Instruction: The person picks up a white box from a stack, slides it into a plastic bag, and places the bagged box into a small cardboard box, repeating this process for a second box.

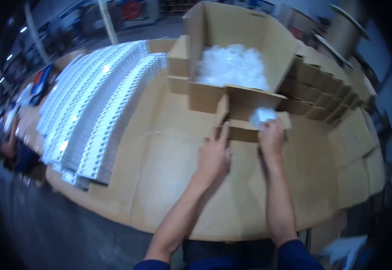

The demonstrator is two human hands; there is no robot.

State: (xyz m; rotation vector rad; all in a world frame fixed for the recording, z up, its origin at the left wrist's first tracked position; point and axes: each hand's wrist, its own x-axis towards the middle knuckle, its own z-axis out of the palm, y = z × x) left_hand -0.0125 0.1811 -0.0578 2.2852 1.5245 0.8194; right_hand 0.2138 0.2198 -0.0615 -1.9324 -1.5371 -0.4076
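A small cardboard box [245, 134] lies open in front of me, its lid raised at the back. My left hand [213, 157] is at the box's front left corner, its index finger stretched out against the edge and the others loosely bent. Over the right end of the box, my right hand [271, 135] pinches a whitish, see-through plastic piece [262, 117], blurred and partly covered by the fingers. Behind stands a large open carton [236, 22] with a heap of similar clear plastic pieces [233, 63].
Long rows of stacked white boxes [94, 103] fill the left of the cardboard-covered table [173, 180]. Brown cardboard boxes [322, 92] are stacked at the back right, and more cartons [356, 153] line the right edge. Another person [9, 139] is at the far left.
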